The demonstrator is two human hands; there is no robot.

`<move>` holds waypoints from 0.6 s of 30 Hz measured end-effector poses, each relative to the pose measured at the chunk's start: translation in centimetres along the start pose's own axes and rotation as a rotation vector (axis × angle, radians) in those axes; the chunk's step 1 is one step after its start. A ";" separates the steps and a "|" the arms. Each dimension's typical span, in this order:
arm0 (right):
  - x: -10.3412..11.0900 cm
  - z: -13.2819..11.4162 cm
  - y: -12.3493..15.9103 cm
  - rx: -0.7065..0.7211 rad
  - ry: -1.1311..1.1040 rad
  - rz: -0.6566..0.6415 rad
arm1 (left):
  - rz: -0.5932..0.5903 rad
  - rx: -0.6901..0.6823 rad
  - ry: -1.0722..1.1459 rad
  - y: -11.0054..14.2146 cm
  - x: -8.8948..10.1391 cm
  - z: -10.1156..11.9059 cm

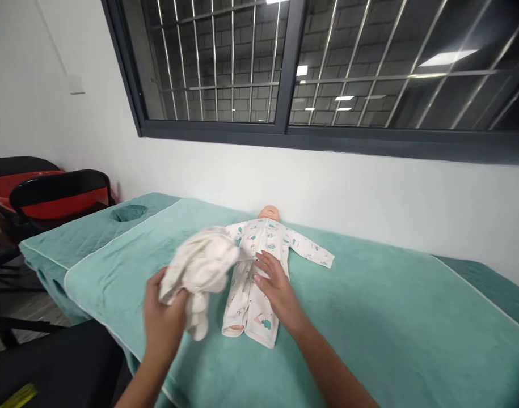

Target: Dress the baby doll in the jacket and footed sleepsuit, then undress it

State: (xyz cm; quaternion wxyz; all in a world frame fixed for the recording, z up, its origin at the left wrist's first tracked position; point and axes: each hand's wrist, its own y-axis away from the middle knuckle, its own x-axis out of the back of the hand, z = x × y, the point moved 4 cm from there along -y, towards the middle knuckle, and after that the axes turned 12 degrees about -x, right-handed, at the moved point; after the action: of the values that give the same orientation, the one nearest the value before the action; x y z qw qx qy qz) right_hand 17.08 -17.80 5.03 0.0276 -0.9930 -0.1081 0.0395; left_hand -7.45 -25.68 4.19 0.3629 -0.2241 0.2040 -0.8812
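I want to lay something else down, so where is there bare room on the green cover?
The widest bare patch of green cover lies right of the patterned onesie, in front of the white wall. Another lies left, between the bundled white cloth and the round hole. It's crowded at the middle: left hand holding the cloth, right hand over the onesie.

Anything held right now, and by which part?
Left grip holds a bunched white cloth by its near left side; right grip is open, holding nothing.

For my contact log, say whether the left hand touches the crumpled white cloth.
Touching. The head view shows the left hand gripping the crumpled white cloth, its near edge held between thumb and fingers.
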 end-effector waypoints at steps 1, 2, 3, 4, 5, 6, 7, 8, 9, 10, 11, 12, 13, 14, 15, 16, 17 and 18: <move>-0.6 -0.1 0.3 -0.010 -0.047 -0.055 | -0.057 -0.010 0.088 0.2 -2.1 1.9; -0.9 -0.2 0.5 -0.019 -0.089 -0.073 | -0.160 -0.034 0.161 0.6 -4.2 3.6; -1.1 -0.1 0.7 -0.033 -0.124 -0.068 | -0.238 -0.048 0.216 1.0 -5.9 5.0; -1.0 0.0 0.7 -0.054 -0.161 -0.051 | -0.289 -0.046 0.266 1.6 -7.2 5.8; -0.9 0.3 0.8 -0.079 -0.204 -0.038 | -0.330 -0.041 0.301 2.1 -8.1 6.3; -0.8 0.5 0.8 -0.101 -0.252 -0.032 | -0.353 -0.030 0.325 2.5 -8.7 6.5; -0.8 0.7 0.9 -0.115 -0.296 -0.034 | -0.370 -0.017 0.336 2.9 -9.1 6.5; -0.7 0.9 0.9 -0.122 -0.329 -0.034 | -0.394 -0.008 0.338 3.2 -9.3 6.4; -0.6 0.9 0.9 -0.123 -0.350 -0.027 | -0.427 -0.005 0.339 3.4 -9.4 6.2; -0.5 0.8 0.9 -0.121 -0.359 -0.013 | -0.469 -0.004 0.350 3.5 -9.4 6.2; -0.4 0.6 0.8 -0.119 -0.357 0.004 | -0.520 -0.003 0.380 3.5 -9.4 6.2; -0.1 0.1 0.7 -0.114 -0.350 0.024 | -0.570 -0.005 0.428 3.5 -9.4 6.3; 0.4 -0.5 0.6 -0.105 -0.342 0.039 | -0.613 -0.008 0.482 3.4 -9.3 6.5; 1.1 -1.4 0.4 -0.091 -0.334 0.052 | -0.641 -0.014 0.529 3.2 -9.2 6.7; 2.1 -2.4 0.4 -0.071 -0.322 0.066 | -0.651 -0.023 0.556 2.9 -9.0 6.7; 3.5 -3.5 0.3 -0.052 -0.302 0.083 | -0.644 -0.033 0.556 2.5 -8.7 6.7; 5.2 -4.5 0.4 -0.039 -0.275 0.107 | -0.622 -0.041 0.531 2.0 -8.4 6.4; 7.3 -5.5 0.7 -0.038 -0.234 0.148 | -0.591 -0.043 0.493 1.5 -8.1 6.0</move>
State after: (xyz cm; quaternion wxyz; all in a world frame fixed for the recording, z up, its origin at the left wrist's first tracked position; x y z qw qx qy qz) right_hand 24.79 -17.12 9.92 -0.0070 -0.9872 -0.0379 0.1547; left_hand 1.75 -21.91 6.33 0.0285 -0.0623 0.2303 -0.9707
